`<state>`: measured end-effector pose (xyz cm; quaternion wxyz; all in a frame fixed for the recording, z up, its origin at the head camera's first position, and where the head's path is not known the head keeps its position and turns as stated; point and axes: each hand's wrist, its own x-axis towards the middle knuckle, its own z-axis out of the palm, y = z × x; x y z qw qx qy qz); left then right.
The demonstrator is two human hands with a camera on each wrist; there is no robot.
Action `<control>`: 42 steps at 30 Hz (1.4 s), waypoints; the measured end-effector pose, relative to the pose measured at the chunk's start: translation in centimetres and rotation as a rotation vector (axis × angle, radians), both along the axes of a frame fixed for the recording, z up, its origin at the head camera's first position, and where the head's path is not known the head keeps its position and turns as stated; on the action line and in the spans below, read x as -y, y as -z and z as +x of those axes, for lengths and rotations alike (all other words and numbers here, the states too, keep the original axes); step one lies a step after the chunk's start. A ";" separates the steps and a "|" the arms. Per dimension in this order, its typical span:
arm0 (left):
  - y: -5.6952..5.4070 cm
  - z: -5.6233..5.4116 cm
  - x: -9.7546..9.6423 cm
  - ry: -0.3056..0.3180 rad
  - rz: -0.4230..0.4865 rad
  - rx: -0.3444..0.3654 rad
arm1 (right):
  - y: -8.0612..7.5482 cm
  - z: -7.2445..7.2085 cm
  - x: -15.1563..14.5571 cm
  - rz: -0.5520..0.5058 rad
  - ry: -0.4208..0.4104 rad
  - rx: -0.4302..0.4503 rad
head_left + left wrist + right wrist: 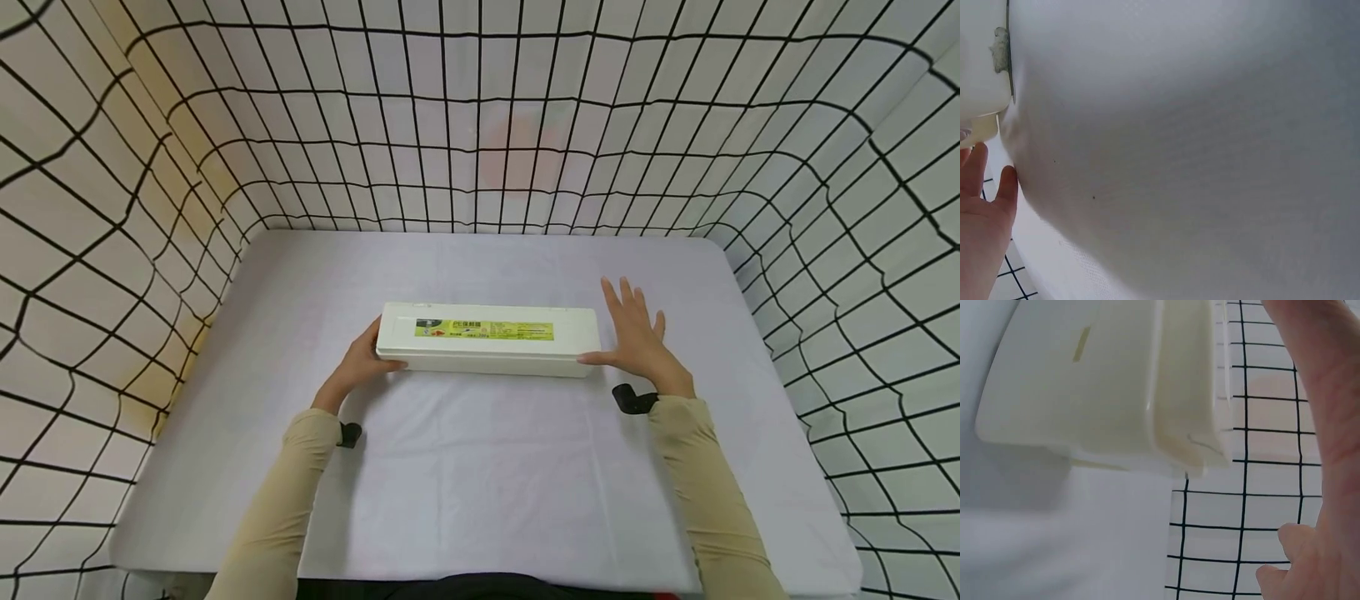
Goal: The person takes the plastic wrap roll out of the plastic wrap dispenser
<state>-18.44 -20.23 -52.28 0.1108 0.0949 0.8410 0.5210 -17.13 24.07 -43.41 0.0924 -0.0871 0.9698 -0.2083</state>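
Observation:
A long white cling film box with a yellow-green label on its lid lies crosswise on the white-covered table. My left hand grips its left end, the thumb along the front side; the other fingertips are partly hidden behind that end. At the opposite end, my right hand has its fingers straight and spread apart. The right thumb reaches the box's front right corner. In the right wrist view, that hand is beside the end of the box. The left wrist view shows only a corner of the box.
Black wire mesh rises behind the table and along both sides. A small black wrist device sits by the right sleeve, and another wrist device by the left. The table's front edge is close to the person's body.

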 end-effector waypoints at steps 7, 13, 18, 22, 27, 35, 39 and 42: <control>-0.5 0.5 0.3 -0.013 0.033 0.016 | -0.2 -0.8 1.5 -0.014 -0.063 0.009; -0.4 0.3 0.3 -0.016 0.038 0.027 | -0.4 -1.6 2.9 -0.007 -0.109 0.002; 0.1 0.0 0.2 -0.011 0.059 0.021 | -0.4 -2.0 4.0 -0.005 -0.145 -0.005; 0.0 0.0 0.1 -0.006 0.070 0.013 | -0.3 -2.4 4.7 0.014 -0.170 -0.006; 0.0 0.0 0.1 -0.004 0.075 0.010 | 0.0 -2.7 5.9 0.031 -0.199 -0.009; 0.3 -0.2 0.1 0.002 0.108 0.029 | 0.3 -2.8 8.3 0.003 -0.243 0.016; 0.5 -0.2 0.1 0.003 0.114 0.020 | 0.4 -2.9 9.4 0.001 -0.264 0.025; 0.5 -0.1 0.1 -0.003 0.106 0.014 | 0.5 -3.0 10.1 0.009 -0.276 0.033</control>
